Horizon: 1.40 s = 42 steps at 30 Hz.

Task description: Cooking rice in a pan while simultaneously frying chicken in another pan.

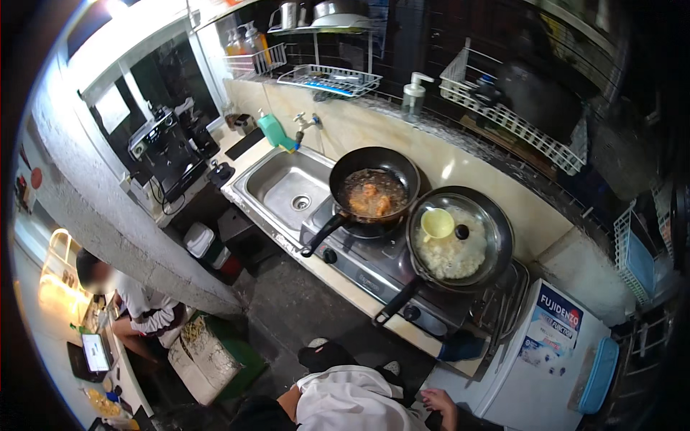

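Low in the picture, my right hand [439, 405] hangs beside the white appliance [512, 372], fingers a little apart and nothing in them. My left hand is out of view; only part of that arm shows beside my white shirt. Before me is a two-burner gas stove [372, 269]. On its left burner a black wok [337, 180] holds browned pieces of food [369, 202] in bubbling oil. The right pan [504, 237] is covered by a glass lid [431, 202] with a black knob. White, grainy food [453, 258] and a yellow cup [437, 223] show there; whether the cup is under the glass I cannot tell.
Left of the stove is a steel sink [269, 188] below a faucet [306, 121]. Both pan handles jut over the counter's front edge. A dark cloth [462, 349] lies at the counter's right end. Another person [145, 301] sits at the left, beyond a slanting pillar [145, 242].
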Each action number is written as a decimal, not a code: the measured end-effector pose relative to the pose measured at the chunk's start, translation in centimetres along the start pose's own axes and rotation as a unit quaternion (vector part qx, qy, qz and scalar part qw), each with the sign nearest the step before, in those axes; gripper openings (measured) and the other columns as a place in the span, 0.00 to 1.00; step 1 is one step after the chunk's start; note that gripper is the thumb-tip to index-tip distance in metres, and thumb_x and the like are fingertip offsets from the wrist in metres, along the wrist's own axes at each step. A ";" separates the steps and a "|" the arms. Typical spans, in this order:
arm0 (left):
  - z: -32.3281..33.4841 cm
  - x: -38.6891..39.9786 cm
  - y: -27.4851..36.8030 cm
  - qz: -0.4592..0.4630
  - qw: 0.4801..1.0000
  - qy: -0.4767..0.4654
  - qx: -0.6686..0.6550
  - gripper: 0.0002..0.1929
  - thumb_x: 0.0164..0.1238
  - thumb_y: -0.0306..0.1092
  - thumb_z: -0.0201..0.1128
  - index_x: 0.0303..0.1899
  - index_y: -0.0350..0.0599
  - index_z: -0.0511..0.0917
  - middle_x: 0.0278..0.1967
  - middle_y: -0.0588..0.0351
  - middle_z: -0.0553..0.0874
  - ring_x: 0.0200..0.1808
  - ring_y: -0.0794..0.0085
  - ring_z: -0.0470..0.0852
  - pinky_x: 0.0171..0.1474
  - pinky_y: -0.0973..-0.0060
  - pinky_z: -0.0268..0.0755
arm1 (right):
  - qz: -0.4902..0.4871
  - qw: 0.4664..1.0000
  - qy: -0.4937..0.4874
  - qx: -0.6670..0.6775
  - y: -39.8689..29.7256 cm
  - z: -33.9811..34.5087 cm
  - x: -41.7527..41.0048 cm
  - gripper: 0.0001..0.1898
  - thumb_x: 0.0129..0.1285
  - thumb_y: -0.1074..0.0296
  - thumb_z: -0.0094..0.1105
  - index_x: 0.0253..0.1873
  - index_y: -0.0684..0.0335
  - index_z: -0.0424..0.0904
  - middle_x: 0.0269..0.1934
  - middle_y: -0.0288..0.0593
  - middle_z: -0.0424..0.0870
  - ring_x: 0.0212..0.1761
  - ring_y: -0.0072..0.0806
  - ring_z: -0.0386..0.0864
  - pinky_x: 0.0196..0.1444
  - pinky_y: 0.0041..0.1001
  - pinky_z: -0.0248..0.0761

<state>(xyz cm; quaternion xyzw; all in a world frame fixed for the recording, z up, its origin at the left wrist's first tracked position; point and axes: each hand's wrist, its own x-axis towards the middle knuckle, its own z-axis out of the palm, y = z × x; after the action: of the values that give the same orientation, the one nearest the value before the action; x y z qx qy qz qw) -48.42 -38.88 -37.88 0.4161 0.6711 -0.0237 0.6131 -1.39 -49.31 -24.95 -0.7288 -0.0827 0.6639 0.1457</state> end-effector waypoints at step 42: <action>-35.0 12.7 -7.4 0.138 0.864 -0.041 0.482 0.27 0.55 0.45 0.57 0.56 0.49 0.61 0.49 0.45 0.72 0.42 0.50 0.78 0.42 0.61 0.72 | -0.124 0.883 0.226 -0.393 5.2 33.0 11.3 0.16 0.58 0.59 0.48 0.42 0.66 0.77 0.37 0.53 0.79 0.37 0.44 0.78 0.39 0.38 0.71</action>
<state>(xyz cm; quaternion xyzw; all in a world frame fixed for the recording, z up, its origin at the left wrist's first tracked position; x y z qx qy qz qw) -79.59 -18.03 -43.43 0.7471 0.4854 -0.2763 0.3604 -33.32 -47.25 -39.79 -0.8402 -0.3913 0.3711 -0.0570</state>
